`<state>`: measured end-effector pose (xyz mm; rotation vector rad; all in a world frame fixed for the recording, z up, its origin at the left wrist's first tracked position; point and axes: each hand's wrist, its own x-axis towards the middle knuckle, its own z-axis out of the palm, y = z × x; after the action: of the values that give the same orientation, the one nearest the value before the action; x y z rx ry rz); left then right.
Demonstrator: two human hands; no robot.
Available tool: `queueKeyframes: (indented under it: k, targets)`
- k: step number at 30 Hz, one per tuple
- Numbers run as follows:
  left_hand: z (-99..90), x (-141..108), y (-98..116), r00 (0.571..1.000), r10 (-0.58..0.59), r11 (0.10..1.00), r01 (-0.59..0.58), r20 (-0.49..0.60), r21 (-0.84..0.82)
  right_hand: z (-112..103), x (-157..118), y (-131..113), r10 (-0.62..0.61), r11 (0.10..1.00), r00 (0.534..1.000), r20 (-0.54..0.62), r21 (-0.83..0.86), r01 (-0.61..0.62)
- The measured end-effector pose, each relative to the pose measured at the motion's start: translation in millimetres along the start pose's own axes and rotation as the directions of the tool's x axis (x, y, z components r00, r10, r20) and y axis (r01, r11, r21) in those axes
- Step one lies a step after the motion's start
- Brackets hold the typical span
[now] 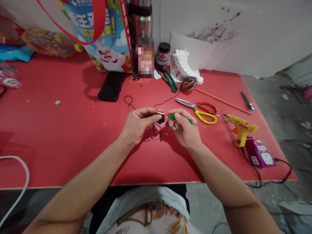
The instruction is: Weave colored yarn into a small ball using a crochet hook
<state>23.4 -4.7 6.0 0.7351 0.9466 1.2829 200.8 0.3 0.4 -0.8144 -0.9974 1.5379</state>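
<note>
In front of me, above the red table, my left hand [138, 125] pinches a small dark piece of yarn work [161, 119]. My right hand [184, 128] is closed around the green handle of a crochet hook [172, 117], whose thin metal tip reaches left to the yarn work. Both hands nearly meet. Loose dark yarn [158, 131] loops below the fingers, and another strand runs up to a multicoloured yarn ball [189, 84]. Fingers partly hide the stitches. Scissors [198, 109] with one red and one yellow handle lie just beyond my right hand.
On the red table [73, 146], a black phone [111, 86], a green cutter [171, 81] and an orange stick [223, 101] lie further back. A yellow glue gun [242, 128] and a purple box [260, 152] stand right. A bag [109, 48] and a steel flask [142, 22] line the back.
</note>
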Motion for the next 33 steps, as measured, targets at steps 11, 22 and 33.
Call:
queueKeyframes:
  k: [11, 22, 33]
  targets:
    - [-1.6, -0.8, 1.8, 1.000, 0.017, 1.000, -0.017, 0.005, 0.026, -0.3, -4.5, 3.9, -0.063, 0.996, 0.998, 0.007, -0.058, 0.064]
    - [5.8, -4.9, 0.0, 0.986, 0.160, 0.983, -0.156, -0.045, 0.097, -3.1, -11.8, 2.4, -0.181, 0.927, 0.982, 0.060, -0.322, 0.191]
    - [13.0, -7.2, 8.0, 0.994, -0.106, 0.984, 0.110, 0.032, -0.143, 0.8, -19.2, 5.4, -0.457, 0.597, 0.849, 0.267, -0.615, 0.515]
